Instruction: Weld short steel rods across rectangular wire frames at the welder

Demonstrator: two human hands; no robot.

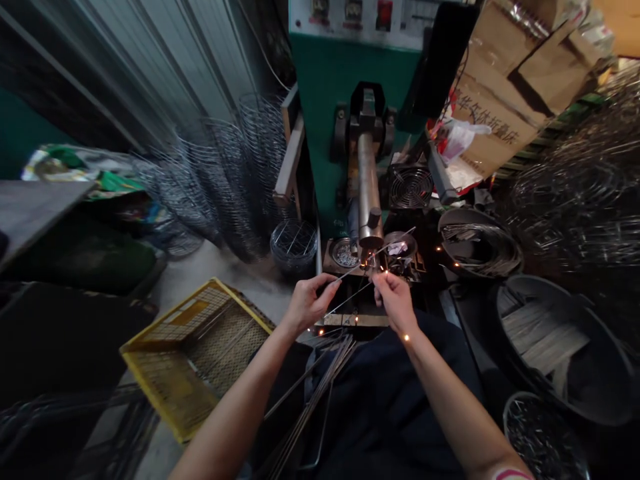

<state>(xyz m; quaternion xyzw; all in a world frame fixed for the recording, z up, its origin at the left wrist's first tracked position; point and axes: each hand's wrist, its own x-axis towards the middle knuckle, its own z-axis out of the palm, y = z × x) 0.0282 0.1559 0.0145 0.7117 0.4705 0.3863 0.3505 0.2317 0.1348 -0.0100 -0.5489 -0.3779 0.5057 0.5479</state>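
My left hand (pixel 311 303) pinches a thin metal wire (pixel 350 270) that runs up and right to the tip of a spot welder (pixel 369 187). Just right of the welding point, my right hand (pixel 397 300) is closed in a pinch; what lies between its fingertips is too small to make out. A second thin wire (pixel 347 301) slants below the first, its upper end close to my right fingertips. Orange sparks fly around the electrode and over both hands. Across my lap lies a bundle of straight wires (pixel 320 400).
A yellow plastic crate (pixel 200 353) holding a few rods stands at left, before stacked wire baskets (pixel 215 173). Small parts fill a round dish (pixel 345 253) under the welder. At right are basins of metal strips (pixel 545 327), a bowl of metal pieces (pixel 543 440) and cardboard boxes (pixel 505 100).
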